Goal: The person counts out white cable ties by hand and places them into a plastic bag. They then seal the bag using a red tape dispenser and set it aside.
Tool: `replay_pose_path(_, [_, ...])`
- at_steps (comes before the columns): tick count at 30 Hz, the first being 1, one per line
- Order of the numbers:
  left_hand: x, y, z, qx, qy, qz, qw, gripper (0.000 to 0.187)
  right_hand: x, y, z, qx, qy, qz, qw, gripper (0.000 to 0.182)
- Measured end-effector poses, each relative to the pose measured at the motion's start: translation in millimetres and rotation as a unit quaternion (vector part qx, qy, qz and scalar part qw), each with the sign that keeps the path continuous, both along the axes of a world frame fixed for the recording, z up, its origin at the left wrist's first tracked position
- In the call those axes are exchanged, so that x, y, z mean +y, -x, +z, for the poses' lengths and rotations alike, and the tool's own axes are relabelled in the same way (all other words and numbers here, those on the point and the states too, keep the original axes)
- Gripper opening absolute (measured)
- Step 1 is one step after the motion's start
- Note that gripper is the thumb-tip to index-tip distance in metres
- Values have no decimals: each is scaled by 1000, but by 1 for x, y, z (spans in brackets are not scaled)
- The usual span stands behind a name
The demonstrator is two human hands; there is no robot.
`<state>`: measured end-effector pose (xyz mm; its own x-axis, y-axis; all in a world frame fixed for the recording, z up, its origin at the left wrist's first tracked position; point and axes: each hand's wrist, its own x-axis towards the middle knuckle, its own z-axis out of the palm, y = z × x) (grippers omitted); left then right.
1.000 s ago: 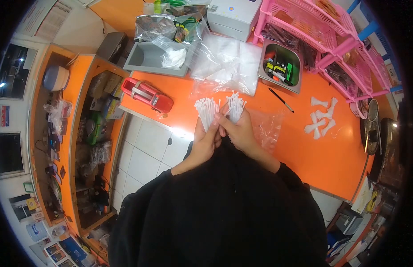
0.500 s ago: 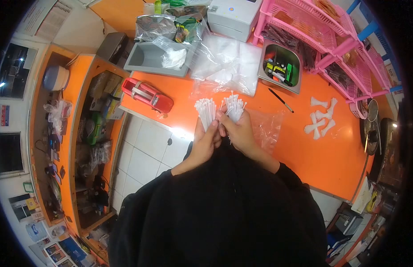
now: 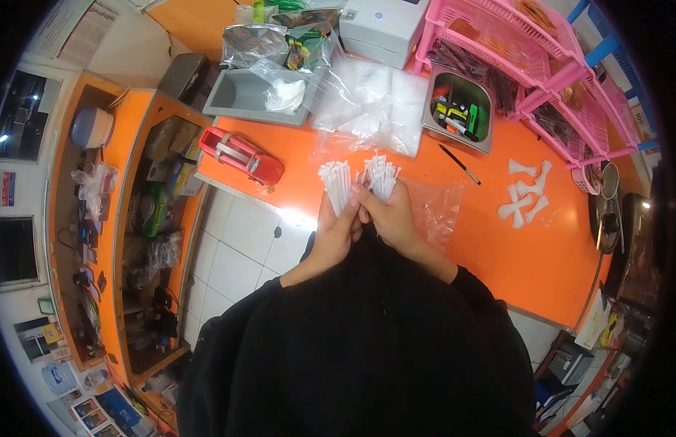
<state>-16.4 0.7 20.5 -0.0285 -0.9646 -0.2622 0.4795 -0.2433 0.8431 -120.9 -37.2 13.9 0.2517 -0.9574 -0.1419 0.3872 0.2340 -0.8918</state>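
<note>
My left hand (image 3: pixel 336 229) is closed around a bundle of thin white cable ties (image 3: pixel 335 183), their small heads fanned out at the top. Beside it, my right hand (image 3: pixel 387 217) grips a second bundle of white cable ties (image 3: pixel 382 177). The two hands touch in front of my black top, with the right thumb and fingertips meeting between the bundles. The lower ends of the ties are mostly hidden by my fingers. On the orange table (image 3: pixel 513 269) to the right lie several small white bundles (image 3: pixel 524 191), narrow in the middle.
Clear plastic bags (image 3: pixel 370 102) lie beyond my hands, near a grey tray (image 3: pixel 243 95). A red tape dispenser (image 3: pixel 241 156) sits at left. A metal container (image 3: pixel 460 109) holds markers, with a black pen (image 3: pixel 460 163) below it. Pink racks (image 3: pixel 527 65) and a white printer (image 3: pixel 381 33) stand behind.
My right fingers shift slightly against the ties, and the tops of both bundles tilt a little. Everything else stays where it was.
</note>
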Motion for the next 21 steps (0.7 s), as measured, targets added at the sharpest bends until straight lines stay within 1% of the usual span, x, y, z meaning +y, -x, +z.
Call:
replay_pose_path(2, [0, 0, 0, -1, -6, -2, 1000, 28, 1, 0, 1, -4, -15, -2, 1000, 8])
replay_pose_path(3, [0, 0, 0, 22, -16, 2, 1000, 29, 1, 1, 2, -6, -22, -3, 1000, 8])
replay_pose_path(5, [1, -2, -1, 68, -36, 10, 997, 29, -1, 2, -8, -26, 6, 18, 999, 13])
replay_pose_path(6, [1, -2, -2, 59, -29, 10, 998, 29, -2, 1, -13, -36, 20, 28, 999, 15])
replay_pose_path(9, [2, -2, -9, 41, -11, 12, 999, 29, -1, -1, -17, 40, 75, 38, 996, 18])
replay_pose_path(12, [0, -4, -14, 56, 2, 4, 998, 28, 1, 0, -3, 54, 52, 61, 995, 19])
replay_pose_path(14, [-1, -6, -15, 88, 4, -15, 996, 27, 3, 2, -1, 14, -17, 67, 998, 18])
replay_pose_path(15, [-2, -4, -12, 58, 0, 1, 998, 27, 3, 2, 0, -6, -51, 71, 996, 18])
replay_pose_path(18, [-6, 4, -3, -17, -28, 52, 998, 25, -4, 1, -14, 8, -35, -31, 999, 19])
replay_pose_path(20, [-10, 4, -3, -44, -62, 85, 993, 23, -13, 16, -8, 57, -9, -42, 997, 24])
replay_pose_path(21, [-9, 1, -7, -36, -56, 68, 995, 22, -17, 20, -5, 81, 4, -48, 996, 28])
